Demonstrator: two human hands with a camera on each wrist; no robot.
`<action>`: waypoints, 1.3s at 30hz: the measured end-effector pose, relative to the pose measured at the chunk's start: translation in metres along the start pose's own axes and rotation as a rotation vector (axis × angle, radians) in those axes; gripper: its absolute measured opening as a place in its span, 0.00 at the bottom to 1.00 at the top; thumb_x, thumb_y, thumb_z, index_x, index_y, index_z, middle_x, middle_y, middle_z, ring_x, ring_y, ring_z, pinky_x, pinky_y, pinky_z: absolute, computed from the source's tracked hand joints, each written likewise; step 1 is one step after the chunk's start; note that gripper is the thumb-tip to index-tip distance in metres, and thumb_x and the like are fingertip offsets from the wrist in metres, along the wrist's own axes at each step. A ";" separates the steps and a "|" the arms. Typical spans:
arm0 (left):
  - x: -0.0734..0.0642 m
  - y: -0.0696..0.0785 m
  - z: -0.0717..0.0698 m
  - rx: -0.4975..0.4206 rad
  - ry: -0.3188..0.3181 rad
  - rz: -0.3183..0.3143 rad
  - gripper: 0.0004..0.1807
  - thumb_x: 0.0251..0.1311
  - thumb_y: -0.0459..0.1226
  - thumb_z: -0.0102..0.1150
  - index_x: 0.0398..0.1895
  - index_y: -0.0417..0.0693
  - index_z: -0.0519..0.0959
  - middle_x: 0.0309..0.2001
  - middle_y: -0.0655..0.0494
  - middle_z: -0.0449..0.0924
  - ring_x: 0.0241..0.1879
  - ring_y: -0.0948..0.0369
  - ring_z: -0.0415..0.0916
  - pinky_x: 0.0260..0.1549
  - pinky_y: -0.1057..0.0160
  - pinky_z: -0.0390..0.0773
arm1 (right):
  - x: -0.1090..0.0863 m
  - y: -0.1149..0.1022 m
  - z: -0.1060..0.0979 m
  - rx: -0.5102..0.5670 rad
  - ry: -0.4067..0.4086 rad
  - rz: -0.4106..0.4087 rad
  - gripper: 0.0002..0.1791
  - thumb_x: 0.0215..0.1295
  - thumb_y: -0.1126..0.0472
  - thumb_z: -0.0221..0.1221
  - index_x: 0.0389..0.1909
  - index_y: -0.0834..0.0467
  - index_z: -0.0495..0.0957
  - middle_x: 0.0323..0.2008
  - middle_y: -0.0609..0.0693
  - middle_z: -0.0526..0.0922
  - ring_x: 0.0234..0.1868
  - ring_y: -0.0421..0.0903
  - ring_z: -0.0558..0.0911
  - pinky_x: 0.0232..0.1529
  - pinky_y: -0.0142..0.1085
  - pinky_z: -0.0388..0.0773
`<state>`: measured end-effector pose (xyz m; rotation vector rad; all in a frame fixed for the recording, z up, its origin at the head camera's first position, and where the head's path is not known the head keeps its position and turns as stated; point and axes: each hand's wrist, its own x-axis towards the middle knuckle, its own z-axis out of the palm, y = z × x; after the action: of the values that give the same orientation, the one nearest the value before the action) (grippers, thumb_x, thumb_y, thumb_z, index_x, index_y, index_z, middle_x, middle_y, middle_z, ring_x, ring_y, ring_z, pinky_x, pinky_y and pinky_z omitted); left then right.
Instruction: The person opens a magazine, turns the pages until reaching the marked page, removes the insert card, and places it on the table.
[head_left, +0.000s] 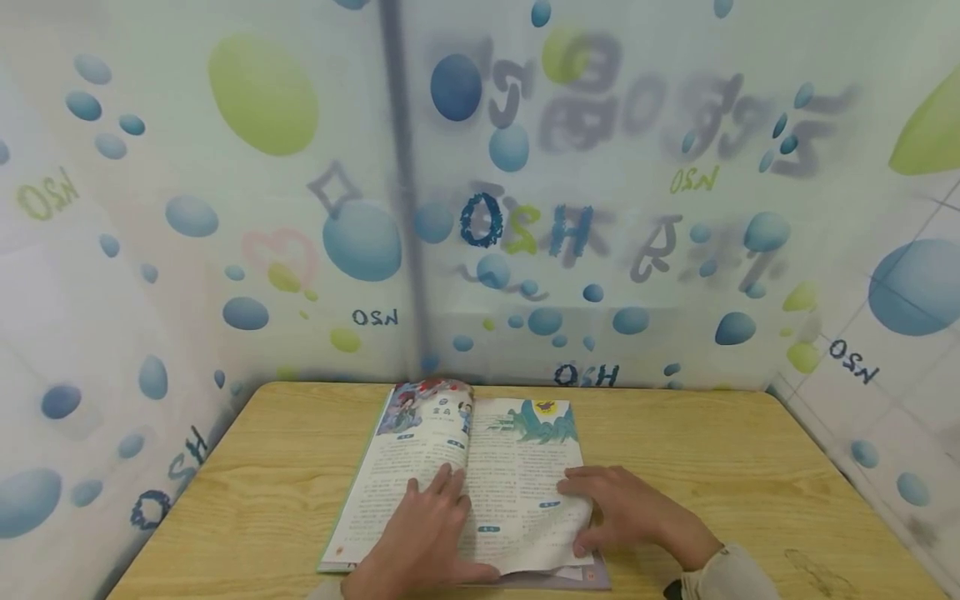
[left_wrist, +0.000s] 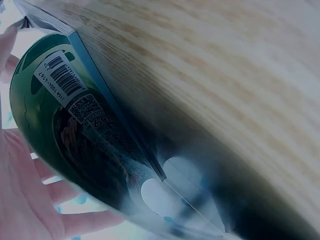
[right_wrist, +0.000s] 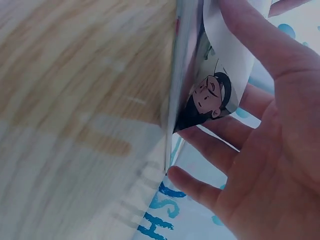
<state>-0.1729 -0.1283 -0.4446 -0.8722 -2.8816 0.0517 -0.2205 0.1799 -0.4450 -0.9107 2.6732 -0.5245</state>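
An open magazine (head_left: 420,467) lies on the wooden table, with printed text and colour pictures on both pages. My left hand (head_left: 427,529) rests across its lower middle, fingers extended near the fold and thumb by the bottom edge. At the right side, my right hand (head_left: 630,512) holds the edge of the right page (head_left: 525,483), whose lower part bows up from the sheets beneath. The right wrist view shows a drawn face on the page (right_wrist: 212,95) between thumb and fingers. A green cover (left_wrist: 45,100) with a barcode curves beside the left hand (left_wrist: 25,195).
The wooden table (head_left: 712,450) extends to both sides of the magazine. Behind and beside it hang pale curtains (head_left: 480,275) printed with blue and green drops and mirrored lettering. Tiles (head_left: 915,400) show faintly through at the right.
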 end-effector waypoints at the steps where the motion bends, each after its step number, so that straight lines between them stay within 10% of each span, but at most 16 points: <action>1: 0.000 0.001 0.000 0.000 -0.004 0.000 0.55 0.41 0.83 0.45 0.42 0.43 0.85 0.61 0.43 0.76 0.62 0.45 0.72 0.44 0.37 0.77 | 0.001 0.000 0.000 -0.009 0.011 -0.009 0.43 0.49 0.29 0.66 0.62 0.52 0.78 0.63 0.52 0.77 0.65 0.57 0.74 0.61 0.59 0.69; 8: 0.000 0.001 -0.001 0.033 0.045 0.066 0.49 0.47 0.78 0.48 0.52 0.47 0.82 0.59 0.45 0.78 0.60 0.47 0.74 0.48 0.36 0.75 | 0.004 -0.006 -0.005 -0.065 0.148 -0.069 0.48 0.52 0.27 0.62 0.68 0.53 0.71 0.67 0.55 0.72 0.67 0.58 0.70 0.63 0.60 0.66; 13: 0.000 0.000 0.000 -0.013 0.182 0.258 0.42 0.60 0.61 0.58 0.76 0.60 0.61 0.71 0.50 0.67 0.67 0.53 0.68 0.55 0.40 0.74 | 0.003 -0.009 -0.008 -0.054 0.258 -0.092 0.52 0.56 0.26 0.59 0.74 0.53 0.62 0.71 0.56 0.67 0.70 0.59 0.66 0.64 0.62 0.64; 19: 0.002 0.002 -0.002 0.044 0.296 0.446 0.53 0.57 0.45 0.68 0.80 0.66 0.44 0.80 0.55 0.44 0.77 0.56 0.47 0.67 0.44 0.63 | 0.001 -0.011 -0.008 0.062 0.247 -0.051 0.42 0.68 0.36 0.54 0.78 0.47 0.54 0.75 0.51 0.62 0.72 0.58 0.64 0.65 0.64 0.61; 30: -0.001 0.001 -0.002 0.163 0.298 0.491 0.47 0.61 0.67 0.52 0.79 0.58 0.54 0.81 0.55 0.40 0.79 0.56 0.37 0.74 0.46 0.41 | 0.000 -0.009 -0.004 0.084 0.287 -0.031 0.36 0.77 0.46 0.45 0.79 0.56 0.49 0.77 0.56 0.54 0.74 0.61 0.59 0.67 0.65 0.57; 39: 0.001 -0.002 -0.001 0.226 0.226 0.453 0.26 0.61 0.52 0.65 0.61 0.57 0.80 0.72 0.53 0.66 0.76 0.53 0.53 0.70 0.42 0.53 | 0.002 -0.008 -0.003 0.040 0.156 0.053 0.51 0.62 0.33 0.58 0.78 0.57 0.54 0.77 0.57 0.55 0.74 0.59 0.60 0.67 0.62 0.60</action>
<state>-0.1746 -0.1299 -0.4430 -1.3610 -2.3638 0.2949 -0.2189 0.1740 -0.4391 -0.8163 2.8063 -0.6596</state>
